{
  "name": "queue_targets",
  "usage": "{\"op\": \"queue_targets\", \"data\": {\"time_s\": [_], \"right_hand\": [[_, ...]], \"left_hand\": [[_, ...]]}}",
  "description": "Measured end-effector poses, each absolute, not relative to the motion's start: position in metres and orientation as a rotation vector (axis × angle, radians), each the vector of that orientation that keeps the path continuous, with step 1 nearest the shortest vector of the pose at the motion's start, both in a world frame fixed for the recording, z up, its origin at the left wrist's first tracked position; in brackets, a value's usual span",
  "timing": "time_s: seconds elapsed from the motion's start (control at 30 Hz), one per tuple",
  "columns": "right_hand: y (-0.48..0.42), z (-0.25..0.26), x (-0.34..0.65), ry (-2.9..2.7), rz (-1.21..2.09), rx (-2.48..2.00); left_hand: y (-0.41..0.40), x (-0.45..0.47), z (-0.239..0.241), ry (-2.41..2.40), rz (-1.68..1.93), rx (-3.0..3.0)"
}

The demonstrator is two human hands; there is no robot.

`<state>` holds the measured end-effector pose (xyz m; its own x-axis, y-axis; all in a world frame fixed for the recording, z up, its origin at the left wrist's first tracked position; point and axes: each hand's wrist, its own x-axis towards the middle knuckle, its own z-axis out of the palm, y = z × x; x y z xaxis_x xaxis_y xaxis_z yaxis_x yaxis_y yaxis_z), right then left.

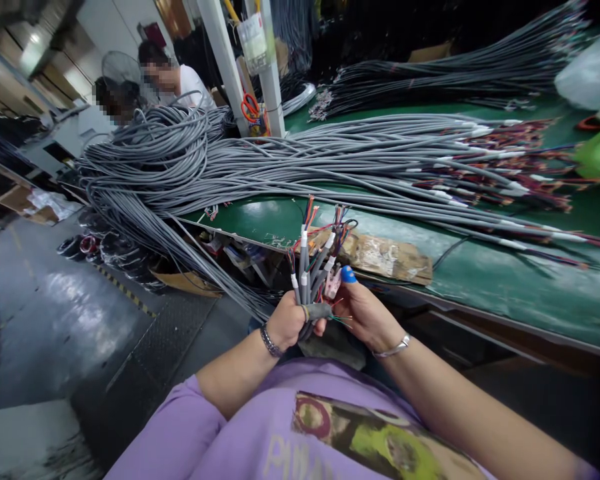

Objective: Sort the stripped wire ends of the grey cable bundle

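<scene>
Seated worker's view of a wire-harness bench. The left hand (287, 321) is closed in a fist around a small bunch of grey sheathed cables (311, 267), held upright in front of the chest, just short of the bench edge; their stripped ends fan out into thin coloured wires above white sleeves. The right hand (363, 310) is partly curled, its fingers against the bunch from the right, one fingertip covered by a blue finger cot (348, 274); whether it pinches a single wire cannot be told.

To do this step well, judged from the grip: the fist should stay low on the sheaths so the ends remain level, while the right fingers separate one conductor at a time without kinking it.

A large heap of long grey cables (280, 160) lies across the green bench top (505, 280), beside a torn piece of brown cardboard (387, 257). Orange-handled scissors (251, 107) hang on a white post (273, 73).

Writing: pale letters on the purple shirt (260, 433) are only partly visible and cannot be read with certainty; no brand is legible.
</scene>
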<state>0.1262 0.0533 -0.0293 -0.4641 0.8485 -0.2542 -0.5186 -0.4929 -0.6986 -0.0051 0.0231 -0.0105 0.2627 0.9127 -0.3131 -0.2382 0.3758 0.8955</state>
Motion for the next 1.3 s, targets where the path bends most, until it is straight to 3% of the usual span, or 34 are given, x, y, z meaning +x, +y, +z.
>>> {"op": "queue_targets", "data": {"time_s": [0.63,1.3], "right_hand": [[0.050,-0.028,0.139,-0.592,2.013,-0.779],[0.050,-0.033,0.131,-0.558,1.990,-0.720]], "left_hand": [[-0.005,-0.006,-0.008,1.120,1.263,0.905],[0.007,0.007,-0.015,1.189,1.219,0.880]]}}
